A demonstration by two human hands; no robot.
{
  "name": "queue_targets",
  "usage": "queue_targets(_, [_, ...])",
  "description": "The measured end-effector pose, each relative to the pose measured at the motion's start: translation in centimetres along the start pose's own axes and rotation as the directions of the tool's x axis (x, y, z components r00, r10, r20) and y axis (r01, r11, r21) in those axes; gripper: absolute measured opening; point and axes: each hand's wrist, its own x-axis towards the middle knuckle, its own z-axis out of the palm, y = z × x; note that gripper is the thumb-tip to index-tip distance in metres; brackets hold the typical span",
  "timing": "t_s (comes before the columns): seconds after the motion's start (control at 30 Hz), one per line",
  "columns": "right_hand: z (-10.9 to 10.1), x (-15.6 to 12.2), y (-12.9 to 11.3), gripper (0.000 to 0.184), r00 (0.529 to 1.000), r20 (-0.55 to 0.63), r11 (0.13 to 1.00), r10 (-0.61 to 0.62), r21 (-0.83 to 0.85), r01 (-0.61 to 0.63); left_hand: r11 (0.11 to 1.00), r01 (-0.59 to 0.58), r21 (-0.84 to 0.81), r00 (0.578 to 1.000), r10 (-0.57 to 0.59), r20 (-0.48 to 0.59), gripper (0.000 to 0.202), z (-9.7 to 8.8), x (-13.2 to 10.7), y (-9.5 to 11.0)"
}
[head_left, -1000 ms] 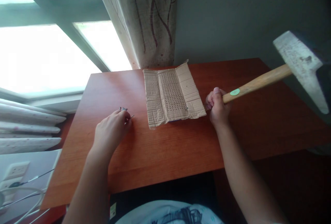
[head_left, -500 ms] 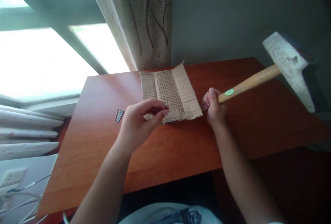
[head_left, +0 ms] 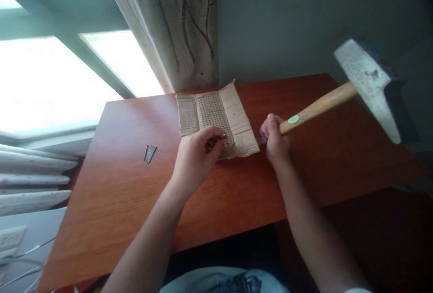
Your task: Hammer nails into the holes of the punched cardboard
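My left hand (head_left: 201,151) is over the near part of a piece of cardboard (head_left: 243,124), thumb and forefinger pinched on a nail (head_left: 224,135) of which only the head end shows. Rows of small holes cover the cardboard's middle panel (head_left: 211,108); its sides are creased and bent up a little. My right hand (head_left: 275,137) is closed around the wooden handle of a hammer (head_left: 318,108), just right of the cardboard. The hammer's large steel head (head_left: 368,88) points up and to the right, clear of the table. Several loose nails (head_left: 150,153) lie together left of my left hand.
The brown wooden table (head_left: 135,221) carries all of this. Behind it are a patterned curtain (head_left: 192,22) and a dark wall (head_left: 277,22). A bright window (head_left: 50,81) is at the left, with a wall socket (head_left: 11,239) and cables at the lower left.
My left hand has moved right and slightly up, farther over the holed panel, with the nail in its pinch. The right hand still grips the hammer; the view has shifted slightly.
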Motion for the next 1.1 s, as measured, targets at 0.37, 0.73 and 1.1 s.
queue_targets(0.37, [0.01,-0.08,-0.18,0.056,1.000,0.007,1.000,0.004,0.003,-0.005,0.996,-0.017,0.093,1.000,0.017,0.004,0.006,0.27,-0.10,0.24])
queue_targets(0.73, [-0.02,-0.13,-0.24,0.057,1.000,-0.001,1.000,0.016,-0.025,-0.016,0.991,-0.018,0.132,1.000,0.018,0.002,0.007,0.41,-0.19,0.27])
queue_targets(1.1, [-0.03,-0.07,-0.18,0.056,1.000,0.011,1.000,-0.007,-0.017,0.008,0.974,-0.076,0.213,0.997,0.076,0.009,0.008,0.58,-0.21,0.30])
